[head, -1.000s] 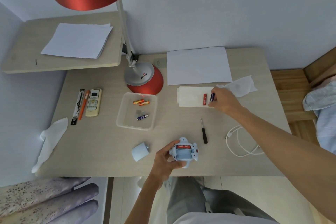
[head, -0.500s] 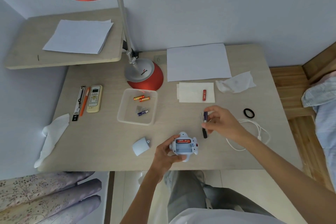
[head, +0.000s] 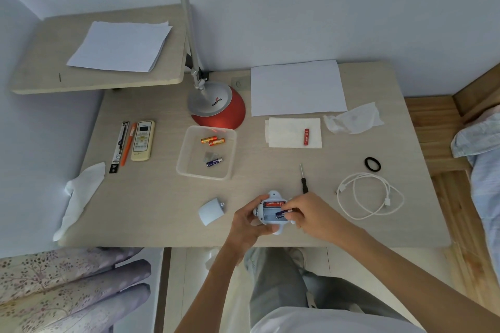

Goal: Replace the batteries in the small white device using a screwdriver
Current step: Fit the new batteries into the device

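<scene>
I read only "COOPER" on the silver lamp base (head: 209,100); print on the batteries and remote is too small for me.

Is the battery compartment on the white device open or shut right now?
Open. The white device shows its bare bay with a red battery inside, and its cover lies apart on the desk.

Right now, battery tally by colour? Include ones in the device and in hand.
Red: 2, one in the device, one on the napkin
Orange: 2, both in the tray
Blue: 2, one in the tray, one in the right hand
Total: 6
</scene>
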Tool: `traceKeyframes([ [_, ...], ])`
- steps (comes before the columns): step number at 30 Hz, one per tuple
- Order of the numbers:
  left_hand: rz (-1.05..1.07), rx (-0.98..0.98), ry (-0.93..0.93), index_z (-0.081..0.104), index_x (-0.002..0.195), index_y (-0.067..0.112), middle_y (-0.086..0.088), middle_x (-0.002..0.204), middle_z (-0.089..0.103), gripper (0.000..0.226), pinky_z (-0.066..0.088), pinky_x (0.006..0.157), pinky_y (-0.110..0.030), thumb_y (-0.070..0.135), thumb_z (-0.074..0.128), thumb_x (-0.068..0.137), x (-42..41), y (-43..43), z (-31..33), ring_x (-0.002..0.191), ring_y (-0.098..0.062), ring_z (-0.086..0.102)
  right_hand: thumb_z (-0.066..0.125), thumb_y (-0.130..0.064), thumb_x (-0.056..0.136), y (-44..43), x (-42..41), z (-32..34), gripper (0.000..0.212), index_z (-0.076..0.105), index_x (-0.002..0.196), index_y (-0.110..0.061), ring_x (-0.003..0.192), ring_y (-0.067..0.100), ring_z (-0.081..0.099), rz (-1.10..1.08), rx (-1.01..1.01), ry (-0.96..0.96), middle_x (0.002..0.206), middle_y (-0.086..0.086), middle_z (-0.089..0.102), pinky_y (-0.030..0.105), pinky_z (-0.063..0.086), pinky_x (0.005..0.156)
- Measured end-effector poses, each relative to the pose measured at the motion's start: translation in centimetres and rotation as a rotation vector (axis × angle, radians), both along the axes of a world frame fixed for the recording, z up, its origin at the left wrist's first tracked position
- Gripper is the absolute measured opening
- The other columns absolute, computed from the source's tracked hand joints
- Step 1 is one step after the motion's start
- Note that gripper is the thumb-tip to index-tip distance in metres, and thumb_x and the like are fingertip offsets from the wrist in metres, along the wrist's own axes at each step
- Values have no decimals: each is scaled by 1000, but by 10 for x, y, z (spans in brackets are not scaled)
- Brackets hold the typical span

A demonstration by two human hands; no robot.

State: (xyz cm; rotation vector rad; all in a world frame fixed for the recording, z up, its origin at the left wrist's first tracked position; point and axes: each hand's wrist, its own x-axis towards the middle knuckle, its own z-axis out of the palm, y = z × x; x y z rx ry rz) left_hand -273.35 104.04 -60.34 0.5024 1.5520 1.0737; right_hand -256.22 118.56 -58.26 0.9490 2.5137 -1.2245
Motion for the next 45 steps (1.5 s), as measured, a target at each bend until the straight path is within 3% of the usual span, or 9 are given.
traceKeyframes([
  [5,0,7,13,65,141,18,1,128,75,76,58,92,-22,-4,93,75,-1,-1,-4,117,-13,72,75,-35,95,-7,-6,2,20,79,107,-21,74,9,67,-6,117,13,89,-5,74,30,57,75],
  [10,-10,7,24,65,143,20,1,129,75,75,59,95,-24,0,93,77,0,-1,-6,119,-15,70,74,-44,94,-14,-2,-4,28,79,115,-27,84,11,66,17,240,59,102,-8,68,30,57,80],
  [14,-8,0,27,65,142,21,2,126,76,75,59,92,-23,0,93,76,0,-1,-5,117,-13,71,73,-42,96,-22,0,-12,29,79,117,-24,87,12,68,2,220,93,104,-8,61,26,58,82],
  [22,-8,-6,34,66,142,22,0,127,76,74,60,92,-24,1,94,77,0,-1,-7,117,-15,72,66,-34,102,-24,5,-21,16,78,107,-24,81,14,65,-61,176,120,101,-7,53,32,59,75],
  [30,-7,-6,27,67,140,22,3,125,76,75,59,94,-25,1,95,75,-1,-1,-7,116,-14,72,77,-37,94,-24,0,-22,16,82,106,-28,85,10,63,-192,73,98,93,-11,58,29,58,74],
  [35,-8,-2,31,67,140,21,1,126,76,75,60,96,-28,-1,95,74,-1,-2,-8,117,-17,72,83,-39,86,-16,-8,-18,12,85,94,-30,78,9,61,-252,25,45,84,-13,58,29,54,72],
  [45,-6,-3,12,67,140,22,-1,128,76,75,61,98,-33,0,95,75,-1,-2,-9,119,-20,71,87,-39,82,-22,-10,-16,12,83,89,-30,77,8,64,-310,71,56,84,-16,63,34,60,75],
])
